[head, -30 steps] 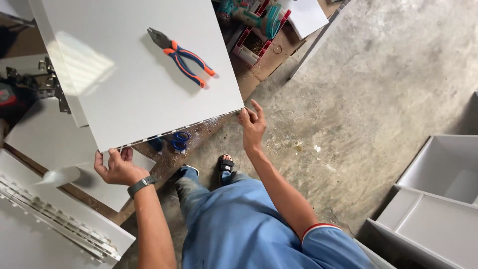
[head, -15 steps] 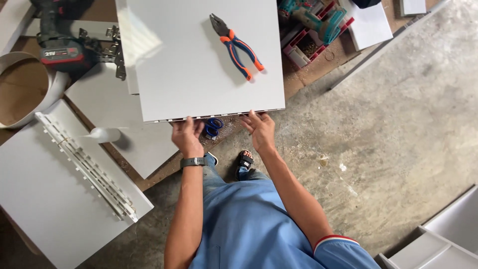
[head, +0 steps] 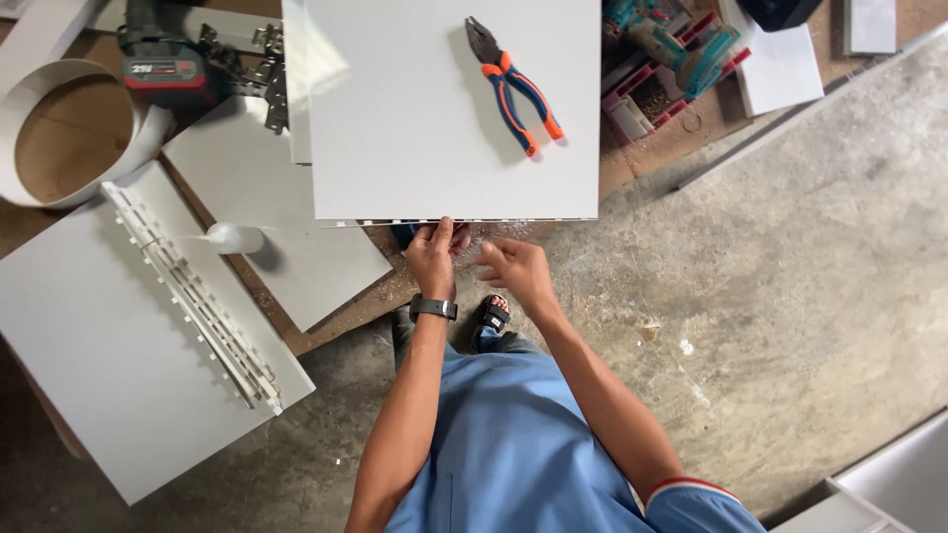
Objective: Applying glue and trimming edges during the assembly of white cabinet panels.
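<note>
Left hand: my left hand (head: 434,259) pinches the near edge of the white panel (head: 415,148).
Right hand: my right hand (head: 515,273) just below the edge, fingers loosely curled, empty.
Panel top: pliers (head: 513,84) lying flat.

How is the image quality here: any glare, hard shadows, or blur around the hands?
Head view: a bright glare patch sits on the white panel near its upper left corner; the pliers cast a soft shadow to their left; the left hand is sharp, the right hand slightly motion-blurred; wide-angle lens.
</note>
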